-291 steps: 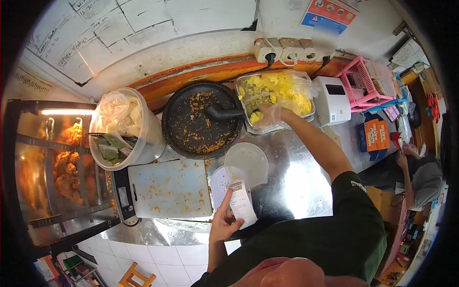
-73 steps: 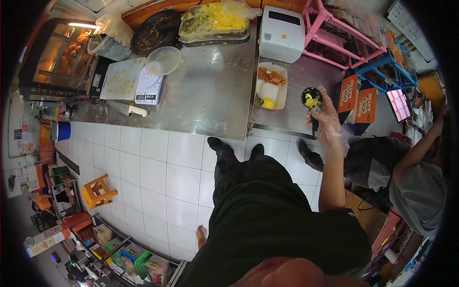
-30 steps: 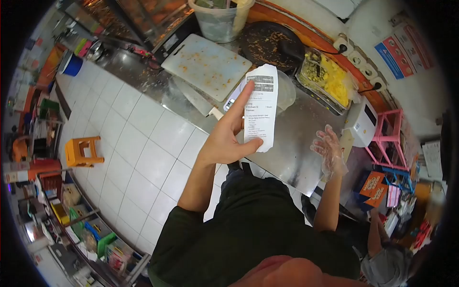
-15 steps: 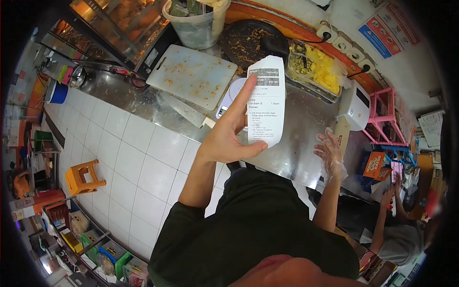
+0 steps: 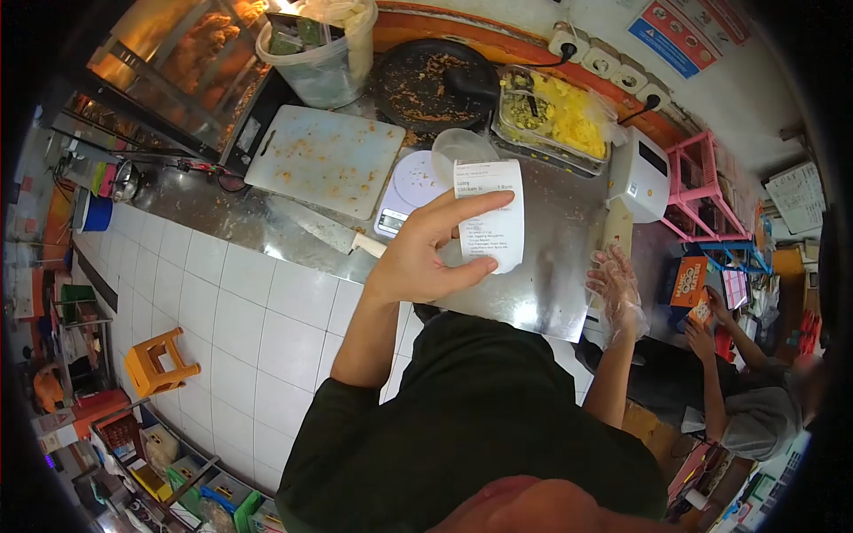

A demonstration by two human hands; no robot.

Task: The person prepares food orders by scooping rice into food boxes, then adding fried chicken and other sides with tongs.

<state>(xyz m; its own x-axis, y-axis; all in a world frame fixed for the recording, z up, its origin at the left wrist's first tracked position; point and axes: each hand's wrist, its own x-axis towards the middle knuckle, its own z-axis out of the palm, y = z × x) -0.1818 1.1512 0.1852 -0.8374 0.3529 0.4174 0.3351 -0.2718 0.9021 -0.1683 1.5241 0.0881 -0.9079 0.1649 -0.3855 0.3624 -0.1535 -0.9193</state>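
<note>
A printed paper receipt is held up over the steel counter by my left hand, thumb at its lower edge and index finger across its front. Its upper part bends away, hiding the top lines. My right hand, in a clear plastic glove, hangs at the counter's right with fingers apart and nothing in it. Behind the receipt are a clear round plastic container and a white digital scale. A knife lies along the counter's front edge, below a crumb-strewn white cutting board.
At the back stand a plastic bucket, a black pan with crumbs and a tub of yellow food. A white device and pink rack are at right. A co-worker's hands hold an orange box.
The receipt's top has bent back, and my left index finger now lies lower across it. My view has shifted slightly. The co-worker's hands now hold an orange box.
</note>
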